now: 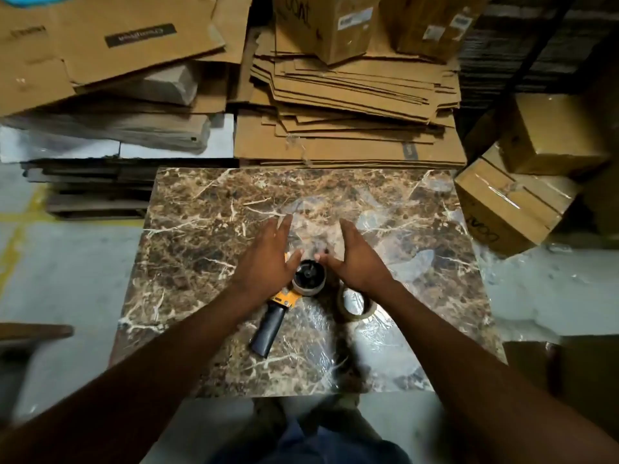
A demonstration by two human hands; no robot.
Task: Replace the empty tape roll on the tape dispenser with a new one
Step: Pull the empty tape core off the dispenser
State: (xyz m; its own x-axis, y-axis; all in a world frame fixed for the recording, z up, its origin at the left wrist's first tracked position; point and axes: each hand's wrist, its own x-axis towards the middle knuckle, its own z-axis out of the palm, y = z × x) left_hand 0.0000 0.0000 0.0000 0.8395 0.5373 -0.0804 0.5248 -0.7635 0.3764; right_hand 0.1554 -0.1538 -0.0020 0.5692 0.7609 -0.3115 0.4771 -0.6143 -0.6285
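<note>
A yellow tape dispenser (pixel 283 299) with a black handle (pixel 268 328) lies on its side on the brown marble table (pixel 201 229). Its black spool carries an empty grey roll core (pixel 308 279). A new roll of clear tape (pixel 355 304) lies flat just to the right of it, partly under my right wrist. My left hand (pixel 268 256) hovers flat above the dispenser's left side, fingers spread. My right hand (pixel 358 259) is held flat to the right of the core, thumb pointing toward it. Neither hand holds anything.
Stacks of flattened cardboard (pixel 351 105) lie behind the table. Taped boxes (pixel 512 202) stand at the right. Sheets of clear plastic film (pixel 378 333) lie on the table's right half. Concrete floor (pixel 67 262) shows at the left.
</note>
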